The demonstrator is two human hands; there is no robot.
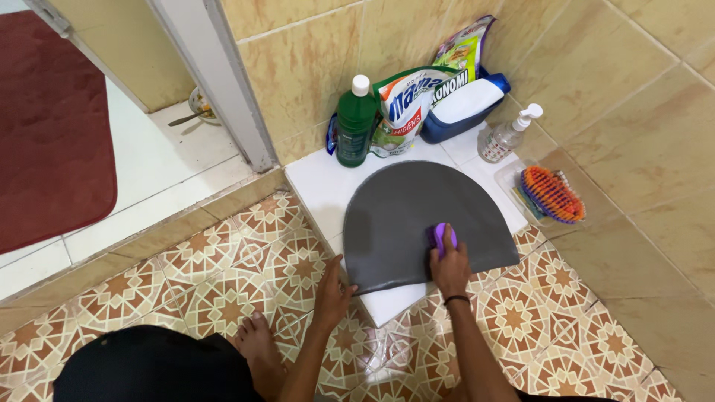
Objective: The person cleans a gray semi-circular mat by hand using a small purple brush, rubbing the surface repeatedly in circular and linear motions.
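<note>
In the tiled corner a row of containers is standing on the raised white ledge: a dark green bottle with a white cap, upright; a white and green refill pouch leaning against the wall just beside it; a blue and white jug lying tilted behind the pouch; another colourful pouch propped in the corner above; and a clear pump bottle, its contents too faint to tell. To the right, a clear shallow tray is holding a brush with orange and blue bristles. Beyond the doorway, a small bowl with a spoon is sitting on the white floor near a dark red rug.

The grey mat, half-round with a straight edge toward the person, is lying flat on the ledge, its straight edge overhanging the patterned floor tiles. The right hand is closing its grip around a purple scrub brush, pressing it on the mat's near part. The left hand is pinching the mat's lower left corner, fingers clamped on its edge.
</note>
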